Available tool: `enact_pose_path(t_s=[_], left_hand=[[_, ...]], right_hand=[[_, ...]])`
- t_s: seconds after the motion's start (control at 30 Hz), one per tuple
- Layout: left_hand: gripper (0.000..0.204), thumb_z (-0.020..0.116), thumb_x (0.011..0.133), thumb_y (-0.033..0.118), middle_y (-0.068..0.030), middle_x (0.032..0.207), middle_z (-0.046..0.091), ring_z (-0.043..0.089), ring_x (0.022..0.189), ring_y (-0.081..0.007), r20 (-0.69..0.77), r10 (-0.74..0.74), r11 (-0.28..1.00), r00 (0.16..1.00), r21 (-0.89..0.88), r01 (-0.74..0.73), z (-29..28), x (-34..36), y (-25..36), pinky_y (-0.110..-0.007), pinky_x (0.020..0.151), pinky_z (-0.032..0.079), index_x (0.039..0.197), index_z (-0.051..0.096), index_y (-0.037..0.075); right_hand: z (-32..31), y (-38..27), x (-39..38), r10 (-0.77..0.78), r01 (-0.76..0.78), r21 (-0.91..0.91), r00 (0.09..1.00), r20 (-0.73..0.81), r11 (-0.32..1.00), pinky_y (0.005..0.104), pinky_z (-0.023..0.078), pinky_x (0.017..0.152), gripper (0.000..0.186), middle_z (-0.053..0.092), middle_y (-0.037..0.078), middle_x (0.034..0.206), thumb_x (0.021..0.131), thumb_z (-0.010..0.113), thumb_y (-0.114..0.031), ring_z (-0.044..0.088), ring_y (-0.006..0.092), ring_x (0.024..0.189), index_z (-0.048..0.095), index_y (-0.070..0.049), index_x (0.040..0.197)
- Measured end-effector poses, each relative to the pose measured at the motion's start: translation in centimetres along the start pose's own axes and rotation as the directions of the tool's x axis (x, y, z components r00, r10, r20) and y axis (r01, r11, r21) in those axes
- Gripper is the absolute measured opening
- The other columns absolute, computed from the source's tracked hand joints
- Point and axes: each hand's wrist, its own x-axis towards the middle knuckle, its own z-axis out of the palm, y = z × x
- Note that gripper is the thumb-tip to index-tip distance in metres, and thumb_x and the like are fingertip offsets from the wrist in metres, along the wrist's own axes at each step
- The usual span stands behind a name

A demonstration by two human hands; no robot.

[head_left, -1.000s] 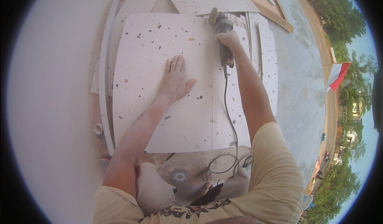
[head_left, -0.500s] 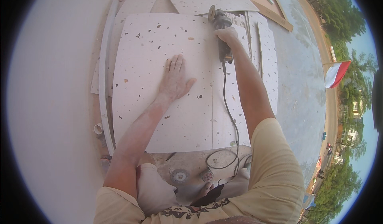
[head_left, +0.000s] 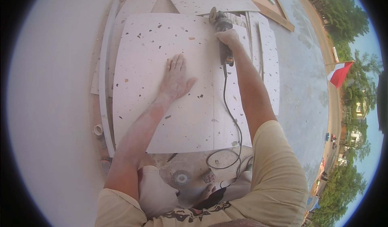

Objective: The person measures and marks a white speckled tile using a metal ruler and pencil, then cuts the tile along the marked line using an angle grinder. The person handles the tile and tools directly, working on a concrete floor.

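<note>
My left hand [head_left: 176, 78] lies flat on a large white slab speckled with dark and brown chips [head_left: 153, 61], its fingers stretched out and the thumb apart. Dust coats the hand and forearm. Wrapped round the body of an angle grinder [head_left: 224, 24] is my right hand [head_left: 228, 37], near the slab's far right part. The grinder's disc points away from me, at the far end of the tool. A black cord [head_left: 229, 110] runs from its rear back toward me and loops by my legs. A thin straight line runs down the slab below the grinder.
A long pale straight bar [head_left: 104, 73] lies along the slab's left side. More speckled panels [head_left: 210, 1] lie beyond it and to the right. Near my legs are a round disc [head_left: 181, 177] and a short white pipe piece [head_left: 98, 129]. A wooden frame [head_left: 279, 17] sits far right.
The flag at the right has swung in the wind. My left hand stays flat in place, and my right hand keeps its hold on the grinder with hardly any shift.
</note>
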Motion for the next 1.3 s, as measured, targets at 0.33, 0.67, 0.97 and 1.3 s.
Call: enact_pose_path(t_s=[0.33,0.67,0.97,1.3], left_hand=[[0.087,0.053,0.1,0.054,-0.0254,0.163,0.03,0.02,0.155,-0.0352,0.022,-0.011,1.0,1.0,0.0,0.011,-0.2,0.1,0.2,-0.049,0.129,0.012,0.152,0.034,-0.013],[0.087,0.054,0.1,0.054,-0.0256,0.162,0.031,0.021,0.155,-0.0353,-0.001,-0.008,1.0,1.0,0.019,0.008,0.1,0.0,0.0,-0.049,0.128,0.013,0.152,0.034,-0.013],[0.086,0.051,0.101,0.056,-0.025,0.161,0.033,0.023,0.154,-0.0344,-0.014,0.0,0.997,1.0,0.073,0.001,0.4,-0.1,0.0,-0.048,0.128,0.014,0.151,0.036,-0.012],[0.086,0.052,0.1,0.056,-0.0264,0.16,0.034,0.023,0.154,-0.0355,-0.061,0.026,0.999,0.998,0.038,-0.023,1.1,-0.3,-0.5,-0.049,0.128,0.014,0.15,0.037,-0.013]], right_hand=[[0.0,0.5,-1.7,0.029,-0.03,-0.017,1.0,-0.007,0.999,0.0369,0.057,0.091,0.069,0.074,0.021,0.116,0.063,0.084,-0.04,0.072,0.0294,0.108,0.074,0.006,0.113],[0.2,1.5,-3.9,0.041,-0.041,0.018,0.999,-0.002,0.999,0.0368,0.058,0.09,0.068,0.074,0.021,0.115,0.063,0.085,-0.04,0.073,0.0296,0.107,0.073,0.006,0.112],[0.7,2.9,-6.6,0.014,-0.013,0.019,0.998,-0.054,1.0,0.0375,0.058,0.09,0.068,0.074,0.023,0.115,0.064,0.084,-0.041,0.073,0.0304,0.107,0.073,0.007,0.112],[0.8,4.2,-10.3,0.033,-0.033,0.006,0.999,-0.017,0.999,0.0381,0.058,0.09,0.07,0.074,0.024,0.114,0.065,0.084,-0.04,0.073,0.0326,0.106,0.072,0.009,0.113]])
